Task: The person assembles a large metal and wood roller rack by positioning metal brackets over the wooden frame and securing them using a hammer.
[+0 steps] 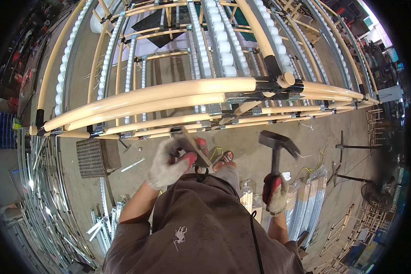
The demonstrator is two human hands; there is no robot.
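My right hand (276,195), in a white glove with a red palm, grips the handle of a hammer (276,142). Its dark head points up, right of my body and a little short of the rack. Gloved the same way, my left hand (169,164) closes around a flat, oblong brownish-grey block (192,145). That block tilts just in front of the rack's near rails; whether it touches them I cannot tell. Before me stands a rack of cream pipes (160,98) with black and metal joints. Roller tracks (221,43) with white wheels run away from me across it.
Long metal bars (45,192) lie along the left side, near a dark woven box (91,157). Plastic-wrapped lengths (306,205) lie beside my right arm. A black pedestal fan (378,194) stands at right. My sandalled feet (223,160) are under the rack's near edge.
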